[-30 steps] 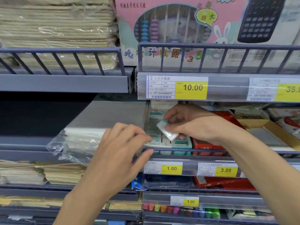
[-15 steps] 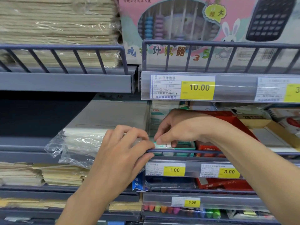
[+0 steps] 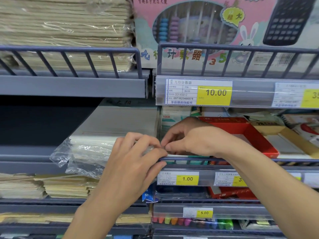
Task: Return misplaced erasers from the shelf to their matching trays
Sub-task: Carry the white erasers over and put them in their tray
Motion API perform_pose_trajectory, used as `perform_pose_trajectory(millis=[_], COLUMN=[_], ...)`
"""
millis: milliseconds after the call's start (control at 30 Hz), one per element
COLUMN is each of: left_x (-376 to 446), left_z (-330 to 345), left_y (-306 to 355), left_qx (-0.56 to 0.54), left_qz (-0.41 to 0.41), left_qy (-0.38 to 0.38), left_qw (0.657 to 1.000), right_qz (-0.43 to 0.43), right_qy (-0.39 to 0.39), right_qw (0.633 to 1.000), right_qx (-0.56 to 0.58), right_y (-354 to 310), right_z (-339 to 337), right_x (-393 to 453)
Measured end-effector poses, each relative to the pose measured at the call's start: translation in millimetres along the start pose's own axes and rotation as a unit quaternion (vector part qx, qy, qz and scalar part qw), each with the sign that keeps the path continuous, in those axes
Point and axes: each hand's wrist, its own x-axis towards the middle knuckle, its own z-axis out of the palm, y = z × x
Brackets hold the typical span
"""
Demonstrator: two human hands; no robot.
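A: Report hand positions.

B: Both hands meet at the front rail (image 3: 189,159) of the middle shelf. The left hand (image 3: 131,163) comes up from below, fingers curled, fingertips beside the right hand's. The right hand (image 3: 191,140) reaches in from the right, fingers bent downward over the eraser tray (image 3: 188,162).

A: Grip state?

B: Right hand: thumb and forefinger are pressed together at the tray's front edge. Whether an eraser lies between them cannot be told; the fingers hide that spot. Left hand: fingers curled, thumb lying along the rail; whether it holds anything cannot be told either.

A: Location of the erasers?

B: Green-and-white erasers (image 3: 198,162) show through the rail bars, inside the tray, directly under the right hand. The tray sits above the 1.00 tag (image 3: 187,178).

A: Adjacent items?

B: A red box (image 3: 255,140) stands just right of the tray, partly behind the right wrist. A plastic bag (image 3: 81,154) of paper lies left of the hands. An abacus box (image 3: 198,31) and a 10.00 tag (image 3: 214,94) are on the shelf above. Coloured markers (image 3: 189,221) lie under a 5.00 tag (image 3: 204,213) below.
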Motion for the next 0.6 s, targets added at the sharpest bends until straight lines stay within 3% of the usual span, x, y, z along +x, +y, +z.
perform_pose_trajectory(millis=[133,233,300,400,467,600], left_x=[3,-1,-10,-35,-56,-113], left_z=[-12,-29,-39,-41,-31,23], left_y=[8,17,27,43,53,68], left_qx=[-0.044,-0.157,-0.238,-0.388,-0.465,-0.527], left_qz=[-0.046,-0.134,-0.185,-0.237,-0.274,-0.363], left_qy=[-0.028,-0.007,0.057,0.129,0.098,-0.073], left_qw=[0.998,0.979,0.952,0.881,0.836,0.765], right_qz=[0.022,-0.020,-0.048,-0.066,-0.038,0.113], right_qy=[0.114,0.218,0.254,0.283,0.290,0.271], right_qw=[0.984,0.959,0.935,0.913,0.898,0.870], right_qx=[0.133,0.183,0.244,0.285,0.328,0.395], right_y=[0,0,3,16,30,71], right_z=[-1,3,11,42,74,161], right_x=[-25,-52,-73,-108,-133,-186])
